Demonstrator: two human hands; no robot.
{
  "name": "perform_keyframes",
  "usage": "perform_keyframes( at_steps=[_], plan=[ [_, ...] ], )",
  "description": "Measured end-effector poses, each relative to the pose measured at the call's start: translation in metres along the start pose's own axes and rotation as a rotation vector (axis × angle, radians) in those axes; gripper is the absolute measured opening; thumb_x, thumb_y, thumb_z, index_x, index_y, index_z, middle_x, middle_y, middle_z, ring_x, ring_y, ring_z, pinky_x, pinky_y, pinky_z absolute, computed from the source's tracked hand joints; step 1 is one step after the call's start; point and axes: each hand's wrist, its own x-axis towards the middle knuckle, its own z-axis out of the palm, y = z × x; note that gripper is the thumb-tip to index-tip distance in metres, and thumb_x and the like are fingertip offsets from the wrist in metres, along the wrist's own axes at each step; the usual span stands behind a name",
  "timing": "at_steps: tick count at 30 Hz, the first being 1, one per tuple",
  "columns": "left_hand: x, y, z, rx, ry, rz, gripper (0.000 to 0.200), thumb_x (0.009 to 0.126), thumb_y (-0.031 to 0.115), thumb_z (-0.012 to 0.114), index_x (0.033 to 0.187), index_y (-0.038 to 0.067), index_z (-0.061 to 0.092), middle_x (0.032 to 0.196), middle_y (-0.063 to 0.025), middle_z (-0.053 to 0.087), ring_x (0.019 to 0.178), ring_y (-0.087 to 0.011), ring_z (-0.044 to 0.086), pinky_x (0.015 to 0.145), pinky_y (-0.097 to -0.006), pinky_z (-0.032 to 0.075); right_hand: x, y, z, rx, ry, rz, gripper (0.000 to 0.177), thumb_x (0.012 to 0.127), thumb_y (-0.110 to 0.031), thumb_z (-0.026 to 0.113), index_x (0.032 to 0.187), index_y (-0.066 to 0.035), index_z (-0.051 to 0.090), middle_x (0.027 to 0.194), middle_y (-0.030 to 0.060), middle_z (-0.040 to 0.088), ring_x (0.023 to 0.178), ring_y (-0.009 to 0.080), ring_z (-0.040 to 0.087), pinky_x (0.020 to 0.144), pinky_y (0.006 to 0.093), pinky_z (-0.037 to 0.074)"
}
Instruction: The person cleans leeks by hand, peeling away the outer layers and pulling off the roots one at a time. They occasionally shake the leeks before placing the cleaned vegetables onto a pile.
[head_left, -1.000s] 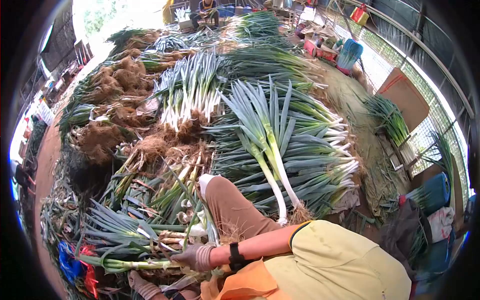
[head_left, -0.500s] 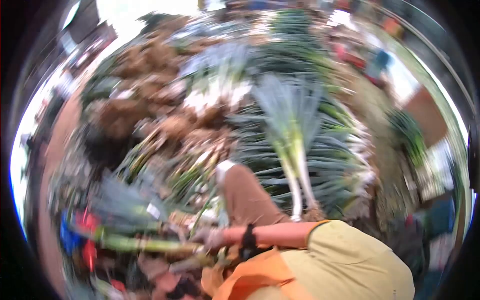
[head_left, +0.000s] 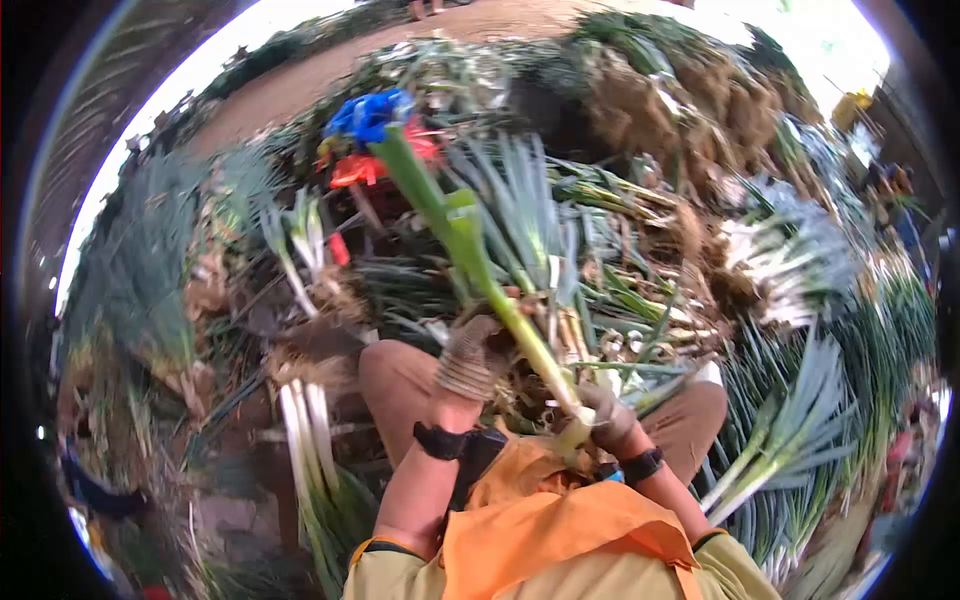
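Observation:
A long leek stands slanted in front of me, green top toward the upper left and root end low by my lap. My left hand, in a worn glove with a black wrist strap, is closed beside the middle of its pale stalk. Gripping the root end is my right hand, also gloved. My knees in brown trousers and an orange apron lie below the hands. The picture is blurred, so the fingers are hard to make out.
Heaps of leeks surround me: trimmed white stalks at lower left, green tops at right, rooty clumps farther off. Blue and red plastic lies behind the leek's tip. Bare dirt ground runs beyond the piles. A person is at far right.
My view has swung round to the left. The leek that lay low on the pile is now raised slanting in front of me, with both hands on it.

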Motion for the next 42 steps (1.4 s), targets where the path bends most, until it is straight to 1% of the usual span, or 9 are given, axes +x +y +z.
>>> perform_keyframes(
  at_steps=[6,10,13,20,23,25,27,33,42],
  plan=[
    [-0.026,0.028,-0.004,0.283,0.071,-0.050,0.025,0.080,0.008,0.057,0.104,0.003,0.055,0.097,-0.0076,0.060,0.085,-0.0134,0.058,0.076,-0.0266,0.050,0.002,0.029,0.008,-0.628,0.074,-0.148,0.021,0.072,-0.015,0.063,0.090,-0.005,0.060,0.079,0.0067,0.060,0.069,0.0186,0.058,0.060,0.0279,0.047],
    [-0.021,0.017,-0.022,0.259,0.125,0.058,0.017,0.078,0.007,0.060,0.094,0.001,0.061,0.088,-0.0055,0.062,0.076,-0.0118,0.059,0.068,-0.0250,0.050,0.014,0.044,0.005,0.010,-0.125,0.125,0.041,0.082,-0.034,0.051,0.100,0.003,0.055,0.081,0.0062,0.061,0.071,0.0125,0.059,0.061,0.0264,0.048],
    [-0.013,0.011,-0.031,0.286,0.221,0.152,0.014,0.076,0.003,0.061,0.090,0.000,0.062,0.084,-0.0052,0.063,0.072,-0.0117,0.059,0.067,-0.0234,0.050,0.022,0.016,0.020,0.402,0.142,0.300,0.020,0.080,-0.015,0.055,0.094,-0.001,0.059,0.078,0.0010,0.059,0.067,0.0083,0.055,0.058,0.0217,0.045],
    [-0.005,0.005,-0.019,0.502,0.222,0.216,0.010,0.081,0.009,0.053,0.083,0.001,0.059,0.068,-0.0004,0.057,0.058,-0.0077,0.052,0.056,-0.0193,0.045,0.011,0.109,-0.017,0.174,0.184,0.199,0.021,0.075,-0.013,0.057,0.094,-0.002,0.058,0.082,0.0059,0.058,0.067,0.0136,0.054,0.058,0.0256,0.044],
    [-0.012,0.005,-0.022,0.368,0.185,0.153,0.020,0.081,0.018,0.057,0.095,0.003,0.055,0.074,0.0008,0.055,0.060,-0.0059,0.049,0.053,-0.0193,0.040,0.024,0.061,-0.005,0.220,0.070,0.304,0.031,0.073,-0.026,0.058,0.094,-0.003,0.054,0.068,0.0040,0.052,0.057,0.0153,0.049,0.049,0.0266,0.040],
    [-0.025,0.019,-0.007,0.150,0.037,0.199,0.039,0.079,0.028,0.061,0.107,0.003,0.051,0.081,0.0017,0.055,0.063,-0.0051,0.049,0.054,-0.0186,0.041,0.033,0.037,0.006,0.822,-0.018,0.458,0.052,0.078,-0.046,0.054,0.105,-0.002,0.048,0.062,0.0015,0.047,0.050,0.0122,0.043,0.042,0.0246,0.034],
    [-0.026,0.023,-0.021,0.522,0.058,0.336,0.046,0.079,0.031,0.061,0.113,0.002,0.049,0.080,0.0029,0.053,0.064,-0.0040,0.048,0.056,-0.0176,0.041,0.043,0.074,-0.005,-0.141,-0.118,0.123,0.049,0.078,-0.041,0.056,0.106,-0.002,0.047,0.064,0.0013,0.047,0.050,0.0133,0.044,0.042,0.0250,0.034],
    [-0.048,0.039,-0.035,0.477,0.383,0.300,0.025,0.076,0.025,0.058,0.088,0.003,0.060,0.069,0.0014,0.055,0.059,-0.0054,0.047,0.052,-0.0196,0.039,0.066,0.066,0.020,-0.758,-0.124,-0.334,0.014,0.069,-0.017,0.058,0.071,-0.006,0.050,0.061,0.0068,0.049,0.053,0.0252,0.048,0.048,0.0322,0.039],
    [-0.085,0.043,-0.051,0.433,0.587,0.381,0.014,0.072,0.008,0.052,0.083,0.002,0.060,0.058,0.0011,0.053,0.047,-0.0057,0.047,0.041,-0.0201,0.039,0.090,0.052,0.057,-0.601,-0.262,-0.242,0.015,0.070,-0.017,0.059,0.074,-0.005,0.051,0.063,0.0071,0.050,0.056,0.0250,0.049,0.050,0.0318,0.040]
  ],
)
